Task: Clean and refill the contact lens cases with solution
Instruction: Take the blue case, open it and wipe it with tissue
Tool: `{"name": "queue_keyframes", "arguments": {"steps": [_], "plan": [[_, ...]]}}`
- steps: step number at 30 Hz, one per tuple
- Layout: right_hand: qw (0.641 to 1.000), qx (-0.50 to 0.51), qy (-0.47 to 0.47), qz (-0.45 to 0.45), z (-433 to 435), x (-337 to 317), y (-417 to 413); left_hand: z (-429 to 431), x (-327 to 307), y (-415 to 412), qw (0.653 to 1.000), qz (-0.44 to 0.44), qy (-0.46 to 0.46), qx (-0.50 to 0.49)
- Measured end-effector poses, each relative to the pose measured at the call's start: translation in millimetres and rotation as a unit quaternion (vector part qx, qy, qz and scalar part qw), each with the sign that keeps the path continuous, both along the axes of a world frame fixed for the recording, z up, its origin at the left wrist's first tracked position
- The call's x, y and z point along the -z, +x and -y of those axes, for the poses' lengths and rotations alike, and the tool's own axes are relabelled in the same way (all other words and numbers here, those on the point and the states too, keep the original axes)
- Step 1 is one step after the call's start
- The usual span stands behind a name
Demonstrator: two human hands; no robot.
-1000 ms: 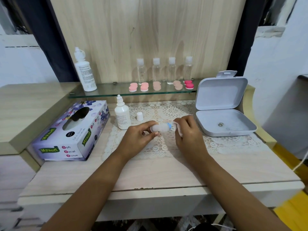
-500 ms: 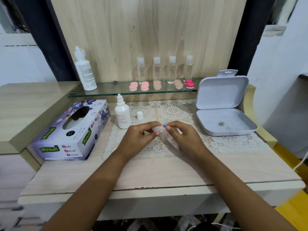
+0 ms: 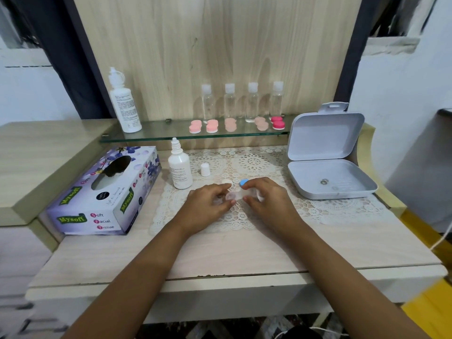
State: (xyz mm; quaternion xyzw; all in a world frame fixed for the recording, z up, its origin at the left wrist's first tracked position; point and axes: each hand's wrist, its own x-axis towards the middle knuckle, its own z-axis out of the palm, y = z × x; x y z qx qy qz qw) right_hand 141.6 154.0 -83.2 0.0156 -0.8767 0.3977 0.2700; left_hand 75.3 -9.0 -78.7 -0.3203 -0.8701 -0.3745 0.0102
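My left hand [image 3: 208, 204] and right hand [image 3: 269, 201], close together, each pinch an end of the clear lens case [image 3: 235, 195] just above the lace mat [image 3: 330, 209].

The blue cap [image 3: 243, 182] sits at my right fingertips, and I can't tell if it's seated or loose. A careless twist could flick it away. The uncapped solution bottle [image 3: 180, 171] stands near my left wrist, so one wide elbow swing would likely tip it.

The tissue box [image 3: 105, 192] on my left reads "Mysoft" in green, plus "Soft Facial Tissue". Print on my tall bottle [image 3: 124, 106] and small bottle [image 3: 180, 167] is too small to read.
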Motion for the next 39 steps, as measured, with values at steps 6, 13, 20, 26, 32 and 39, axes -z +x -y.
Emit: {"name": "queue_keyframes", "arguments": {"steps": [6,13,20,26,32,39], "plan": [[0.999,0.008,0.054,0.002,1.5,2.3,2.2,-0.9,1.8,-3.3,0.999,-0.038,-0.023,-0.006],[0.989,0.102,0.097,0.044,-0.7,0.0,2.3,-1.7,2.0,-3.9,0.998,-0.043,-0.034,-0.014],[0.971,0.099,0.206,0.064,-6.4,4.0,8.5,-0.3,1.2,-2.2,0.999,-0.034,-0.033,-0.015],[0.968,0.128,0.208,0.061,-7.9,3.2,5.3,1.4,-1.2,0.2,0.999,-0.034,-0.027,-0.018],[0.964,0.139,0.217,0.068,-11.1,4.4,5.5,3.9,-10.6,0.0,0.998,-0.012,-0.061,-0.013],[0.970,0.100,0.187,0.115,-17.0,-9.8,5.5,11.1,-17.3,6.9,0.991,-0.012,-0.135,-0.014]]}}
